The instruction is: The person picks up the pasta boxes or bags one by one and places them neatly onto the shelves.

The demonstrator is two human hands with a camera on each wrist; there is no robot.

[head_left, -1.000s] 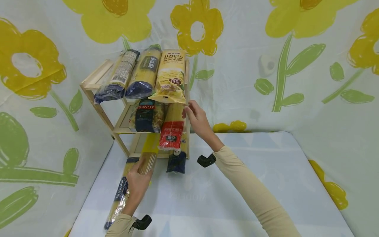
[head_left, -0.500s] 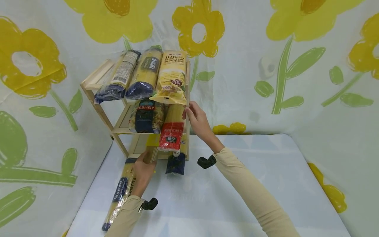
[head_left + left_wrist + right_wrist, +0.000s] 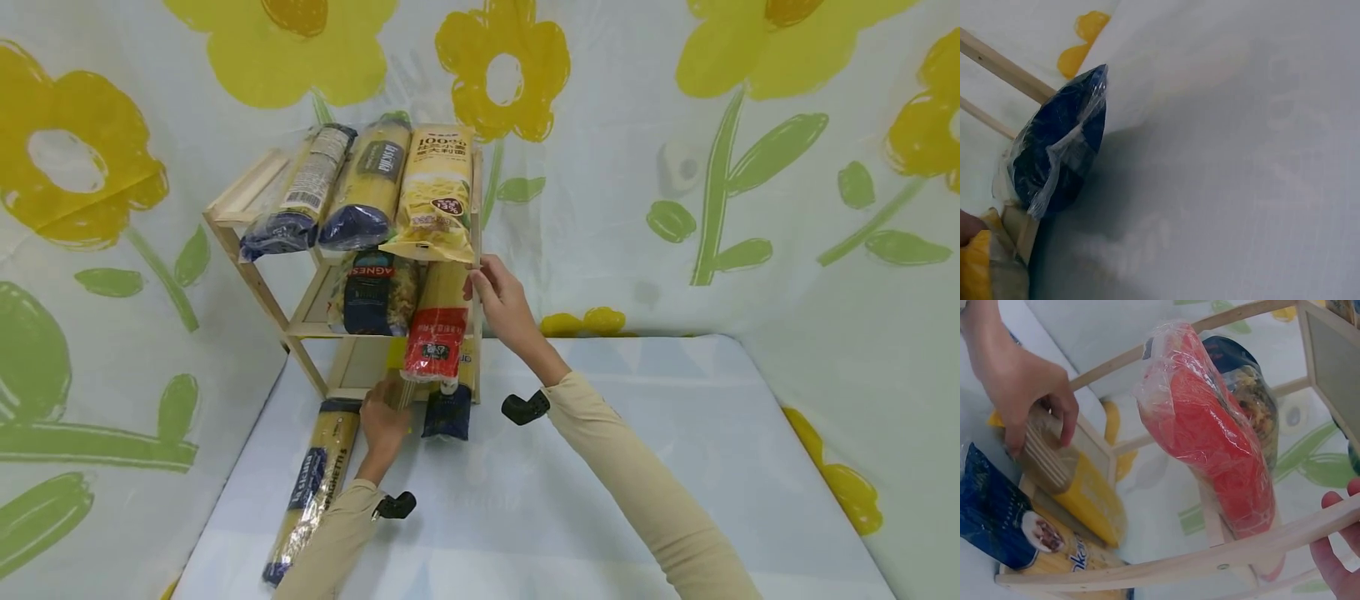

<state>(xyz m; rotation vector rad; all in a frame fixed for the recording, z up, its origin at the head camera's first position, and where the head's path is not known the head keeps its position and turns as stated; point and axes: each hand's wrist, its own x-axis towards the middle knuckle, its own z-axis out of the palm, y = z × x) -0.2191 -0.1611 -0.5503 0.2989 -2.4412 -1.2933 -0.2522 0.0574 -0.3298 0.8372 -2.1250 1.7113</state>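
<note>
My left hand (image 3: 384,425) grips a yellow pasta pack (image 3: 1094,500) with a see-through striped end, at the bottom level of a small wooden shelf rack (image 3: 258,292). In the right wrist view its thumb and fingers straddle the near end, and the far part lies inside the rack. Right beside it rests a blue-ended pasta pack (image 3: 991,506), sticking out over the table. My right hand (image 3: 502,304) holds the rack's right upright, its fingers round the wood. Above the left hand, a red-ended noodle pack (image 3: 435,342) juts from the middle shelf and partly hides the yellow pack.
A spaghetti pack (image 3: 311,483) lies on the table left of the rack, by the left forearm. On the top shelf lie a barcoded pack (image 3: 307,183), a blue-ended pack (image 3: 367,183) and a cream-yellow pack (image 3: 435,187). An Agnesi pasta bag (image 3: 375,292) sits on the middle shelf.
My left hand has moved forward and slightly right, sliding the yellow pasta pack deeper into the bottom level. My right hand stays on the upright.
</note>
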